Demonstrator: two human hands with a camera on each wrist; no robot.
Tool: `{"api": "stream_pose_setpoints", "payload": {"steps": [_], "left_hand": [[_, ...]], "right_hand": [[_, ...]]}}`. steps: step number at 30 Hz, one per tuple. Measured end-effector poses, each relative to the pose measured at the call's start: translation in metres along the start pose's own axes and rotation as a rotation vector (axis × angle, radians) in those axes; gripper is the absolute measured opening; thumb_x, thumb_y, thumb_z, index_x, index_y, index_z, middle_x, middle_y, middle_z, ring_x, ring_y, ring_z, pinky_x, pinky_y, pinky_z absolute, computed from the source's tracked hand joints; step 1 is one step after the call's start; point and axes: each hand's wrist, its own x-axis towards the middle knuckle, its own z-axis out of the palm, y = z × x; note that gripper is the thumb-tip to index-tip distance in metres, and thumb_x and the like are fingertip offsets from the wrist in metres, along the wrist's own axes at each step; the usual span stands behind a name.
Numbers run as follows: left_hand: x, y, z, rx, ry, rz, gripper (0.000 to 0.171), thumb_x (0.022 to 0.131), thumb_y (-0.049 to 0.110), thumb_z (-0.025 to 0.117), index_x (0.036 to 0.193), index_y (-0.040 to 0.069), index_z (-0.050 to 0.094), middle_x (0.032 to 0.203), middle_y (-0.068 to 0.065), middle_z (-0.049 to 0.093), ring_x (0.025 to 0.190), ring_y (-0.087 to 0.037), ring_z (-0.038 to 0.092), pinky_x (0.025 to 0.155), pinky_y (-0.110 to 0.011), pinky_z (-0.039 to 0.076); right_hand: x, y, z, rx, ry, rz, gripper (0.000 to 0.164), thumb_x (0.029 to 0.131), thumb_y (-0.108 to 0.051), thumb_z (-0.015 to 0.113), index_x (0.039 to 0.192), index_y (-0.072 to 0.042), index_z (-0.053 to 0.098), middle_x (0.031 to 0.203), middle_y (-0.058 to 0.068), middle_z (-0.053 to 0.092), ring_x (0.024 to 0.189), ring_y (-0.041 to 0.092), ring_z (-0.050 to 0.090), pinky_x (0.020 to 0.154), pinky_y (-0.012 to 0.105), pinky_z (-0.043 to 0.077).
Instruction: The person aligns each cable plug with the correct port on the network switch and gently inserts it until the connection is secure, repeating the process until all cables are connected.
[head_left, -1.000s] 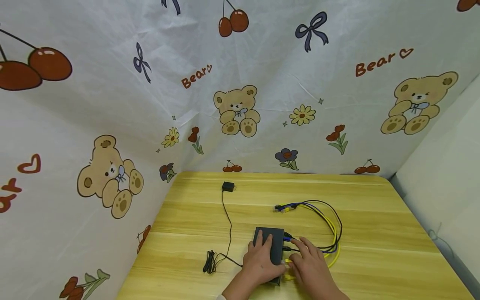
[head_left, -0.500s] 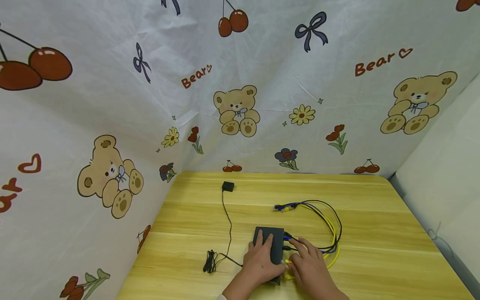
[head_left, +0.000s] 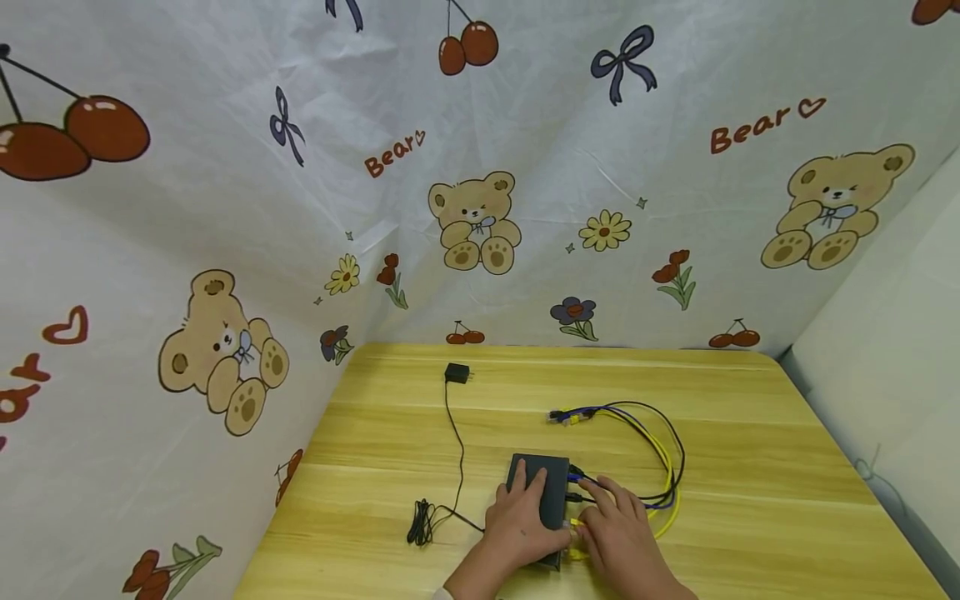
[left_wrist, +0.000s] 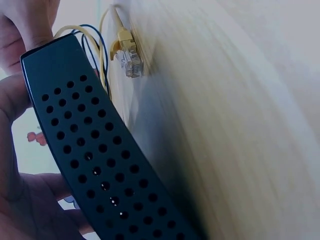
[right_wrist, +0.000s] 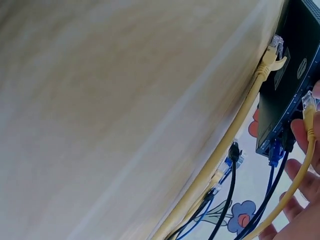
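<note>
A flat black network switch (head_left: 553, 500) with a perforated side lies on the wooden table. My left hand (head_left: 519, 521) rests on its top with spread, mostly straight fingers, the thumb near the port edge. At the port side, my right hand (head_left: 626, 533) pinches a yellow Ethernet cable by its plug (right_wrist: 309, 102), close to the ports; whether the plug is seated cannot be told. Another yellow plug (right_wrist: 270, 57) lies loose on the table beside the switch. Blue (right_wrist: 275, 152) and black cables run from the ports further along.
Loose ends of the bundled cables (head_left: 573, 415) lie behind the switch, their loop (head_left: 678, 454) curving to the right. A black power adapter (head_left: 457, 373) stands at the back left, its cord gathered in a coil (head_left: 420, 525). A printed cloth hangs behind the table.
</note>
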Motion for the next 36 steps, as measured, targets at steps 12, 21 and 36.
{"api": "stream_pose_setpoints", "payload": {"steps": [12, 21, 36], "left_hand": [[-0.0004, -0.0011, 0.0015, -0.027, -0.010, -0.003, 0.096, 0.071, 0.063, 0.074, 0.154, 0.031, 0.039, 0.165, -0.011, 0.020, 0.136, -0.055, 0.036, 0.086, -0.068, 0.042], [0.0000, -0.0027, 0.0028, -0.009, -0.015, 0.010, 0.097, 0.071, 0.066, 0.073, 0.155, 0.033, 0.037, 0.166, -0.009, 0.018, 0.137, -0.056, 0.034, 0.086, -0.069, 0.042], [0.0008, -0.0040, 0.0028, -0.006, -0.011, 0.011, 0.096, 0.071, 0.070, 0.070, 0.155, 0.037, 0.036, 0.166, -0.008, 0.019, 0.136, -0.052, 0.037, 0.080, -0.064, 0.045]], "right_hand": [[0.0013, -0.0014, 0.0024, 0.003, 0.019, 0.047, 0.013, 0.084, -0.023, 0.079, 0.081, -0.025, 0.067, 0.138, 0.007, 0.060, 0.131, 0.037, 0.046, 0.097, 0.066, 0.035], [0.0048, -0.0015, 0.0005, 0.001, 0.052, 0.029, 0.014, 0.085, -0.022, 0.079, 0.080, -0.024, 0.066, 0.142, 0.011, 0.056, 0.131, 0.041, 0.046, 0.096, 0.068, 0.037], [0.0084, -0.0037, -0.0001, 0.023, 0.007, 0.031, 0.010, 0.087, -0.024, 0.077, 0.084, -0.028, 0.069, 0.144, 0.007, 0.055, 0.128, 0.038, 0.052, 0.095, 0.074, 0.037]]}}
